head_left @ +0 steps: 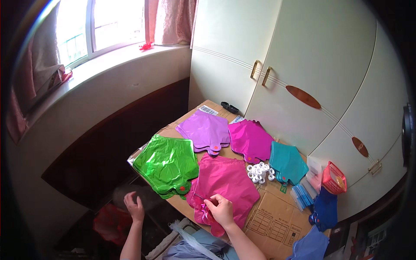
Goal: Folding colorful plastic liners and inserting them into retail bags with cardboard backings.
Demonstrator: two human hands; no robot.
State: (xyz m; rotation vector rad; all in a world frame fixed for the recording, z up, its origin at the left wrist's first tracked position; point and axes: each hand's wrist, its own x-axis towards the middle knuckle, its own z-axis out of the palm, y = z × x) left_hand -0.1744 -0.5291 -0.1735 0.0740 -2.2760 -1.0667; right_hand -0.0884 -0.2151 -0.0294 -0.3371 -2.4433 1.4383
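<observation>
Pink foil balloons [225, 180] lie stacked flat on the cardboard work surface [273, 216], at the 6 o'clock edge of the layout, with their necks pointing toward the person. Right hand [221, 210] rests on the neck end of this stack; thumb and fingertips are pinched on the tab of the top sheet. Left hand [134, 207] is off the surface at 8 o'clock from the stack, held over the floor area, fingers loosely curled and holding nothing that can be made out.

Adjacent items, clock positions taken from the pink stack:
- Green foil balloons [167, 164], 10 o'clock, just beside the stack, edges touching or overlapping.
- Purple foil balloons [206, 130], 12 o'clock.
- Magenta foil balloons [251, 138], 1 o'clock.
- White plastic rings [260, 172], 2 o'clock, in a small heap just beside the stack.
- Teal foil balloons [288, 162], 2 o'clock, beyond the rings.
- Clear bags [301, 195] with blue strips, 3 o'clock.
- Red basket [333, 177], 3 o'clock, at the far edge.
- Dark blue foil balloons [325, 210], 4 o'clock.

Cream cabinet doors [303, 65] stand behind the surface; a window [99, 26] is at upper left.
</observation>
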